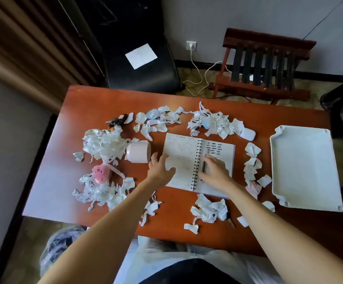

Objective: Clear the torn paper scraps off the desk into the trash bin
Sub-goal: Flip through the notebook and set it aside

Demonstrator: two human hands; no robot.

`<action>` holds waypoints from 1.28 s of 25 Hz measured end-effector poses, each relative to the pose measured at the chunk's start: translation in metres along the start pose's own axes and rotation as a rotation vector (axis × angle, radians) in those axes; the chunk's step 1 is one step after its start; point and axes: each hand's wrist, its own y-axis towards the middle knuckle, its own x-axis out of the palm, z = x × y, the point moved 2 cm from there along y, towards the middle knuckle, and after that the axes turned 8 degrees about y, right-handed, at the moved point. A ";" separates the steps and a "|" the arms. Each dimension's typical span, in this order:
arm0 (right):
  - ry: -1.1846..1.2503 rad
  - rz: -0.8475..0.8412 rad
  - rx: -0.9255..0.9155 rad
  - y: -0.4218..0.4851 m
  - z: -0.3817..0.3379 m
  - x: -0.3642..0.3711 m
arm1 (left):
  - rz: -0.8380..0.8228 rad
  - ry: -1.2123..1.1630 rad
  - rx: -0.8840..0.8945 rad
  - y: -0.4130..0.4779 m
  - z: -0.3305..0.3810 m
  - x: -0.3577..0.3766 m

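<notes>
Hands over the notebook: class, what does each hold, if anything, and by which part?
Nothing is held. The left hand spreads its fingers over the notebook; the blurred right hand lies open beside the pen.

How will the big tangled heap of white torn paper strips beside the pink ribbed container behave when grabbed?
The tangled heap of white paper strips looks thin and crumpled, so probably very light and floppy. Interlocked strips may lift as one clump; loose edge pieces would likely drop back on the red-brown wooden desk.
</notes>
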 end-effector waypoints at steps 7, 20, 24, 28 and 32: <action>0.137 -0.117 0.004 0.011 0.019 0.013 | -0.031 -0.018 -0.192 0.007 0.008 0.022; 0.169 -0.291 -0.018 0.006 0.024 0.007 | 0.092 -0.330 -0.364 0.019 0.014 0.014; 0.369 -0.272 0.035 0.000 0.026 0.006 | 0.174 -0.418 -0.302 0.017 0.011 0.012; 0.505 -0.203 0.144 0.000 0.033 0.004 | 0.282 -0.415 -0.235 0.008 0.018 0.012; 0.591 -0.242 0.198 -0.002 0.029 0.008 | 0.354 -0.416 -0.221 -0.004 0.022 0.010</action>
